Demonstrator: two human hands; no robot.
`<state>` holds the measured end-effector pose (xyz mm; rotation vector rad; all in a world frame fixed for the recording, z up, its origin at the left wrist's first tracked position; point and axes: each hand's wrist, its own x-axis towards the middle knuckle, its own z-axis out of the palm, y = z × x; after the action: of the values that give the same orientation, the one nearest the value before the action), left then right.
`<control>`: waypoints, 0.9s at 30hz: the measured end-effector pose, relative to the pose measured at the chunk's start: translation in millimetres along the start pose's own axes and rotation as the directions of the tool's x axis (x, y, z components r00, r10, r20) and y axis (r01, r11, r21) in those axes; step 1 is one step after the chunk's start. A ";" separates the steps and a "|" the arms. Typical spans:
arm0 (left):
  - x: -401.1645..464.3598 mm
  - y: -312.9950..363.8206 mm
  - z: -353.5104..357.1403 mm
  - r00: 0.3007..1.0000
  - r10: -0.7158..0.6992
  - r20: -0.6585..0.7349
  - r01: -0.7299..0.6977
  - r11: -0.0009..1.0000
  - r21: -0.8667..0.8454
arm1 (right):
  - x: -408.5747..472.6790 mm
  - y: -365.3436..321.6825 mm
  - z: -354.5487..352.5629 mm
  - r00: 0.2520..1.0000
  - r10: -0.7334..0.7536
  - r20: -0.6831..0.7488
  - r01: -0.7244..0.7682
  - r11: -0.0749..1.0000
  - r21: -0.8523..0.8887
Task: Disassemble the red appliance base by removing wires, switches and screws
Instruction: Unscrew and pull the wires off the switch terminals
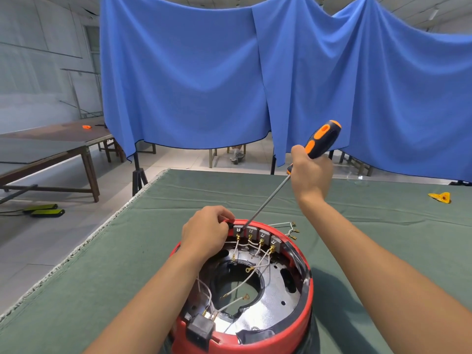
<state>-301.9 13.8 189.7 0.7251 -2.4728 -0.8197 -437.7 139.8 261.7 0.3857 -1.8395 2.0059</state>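
Observation:
The red appliance base (304,318) lies upside down on the green table, its shiny metal inside and white wires (251,274) exposed. A row of grey switches (258,234) lines its far rim. My left hand (205,232) grips the far-left rim beside the switches. My right hand (310,175) holds a screwdriver (323,139) by its black-and-orange handle. The long shaft slants down and its tip touches the leftmost switch. A black socket block (200,328) sits on the near rim.
The green cloth table (163,200) ends at a frayed left edge. A yellow object (440,197) lies at the far right. Blue curtains (204,72) hang behind the table. Wooden tables (51,149) and foot pedals (43,210) stand at the left.

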 end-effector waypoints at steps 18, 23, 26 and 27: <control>-0.1 -1.7 -1.1 1.000 0.009 0.018 -0.009 1.000 -0.007 | -21.2 -2.5 -12.2 0.995 -0.063 -0.079 0.075 0.985 0.154; -1.1 -1.0 -0.7 1.000 0.018 0.010 -0.018 1.000 -0.001 | -31.8 -2.9 -16.7 0.986 -0.157 -0.063 0.167 0.968 0.190; -1.3 -1.2 -0.9 1.000 0.020 0.001 -0.020 1.000 0.005 | -29.6 -8.7 -12.1 0.981 -0.191 -0.014 0.192 0.977 0.089; -1.5 -1.2 -0.7 1.000 0.019 -0.001 -0.019 1.000 0.004 | -26.9 -11.5 -9.4 0.982 -0.188 0.007 0.188 0.981 0.043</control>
<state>-300.0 13.6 189.1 0.7020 -2.4779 -0.8070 -408.1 147.2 258.7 0.5620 -1.7005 1.9195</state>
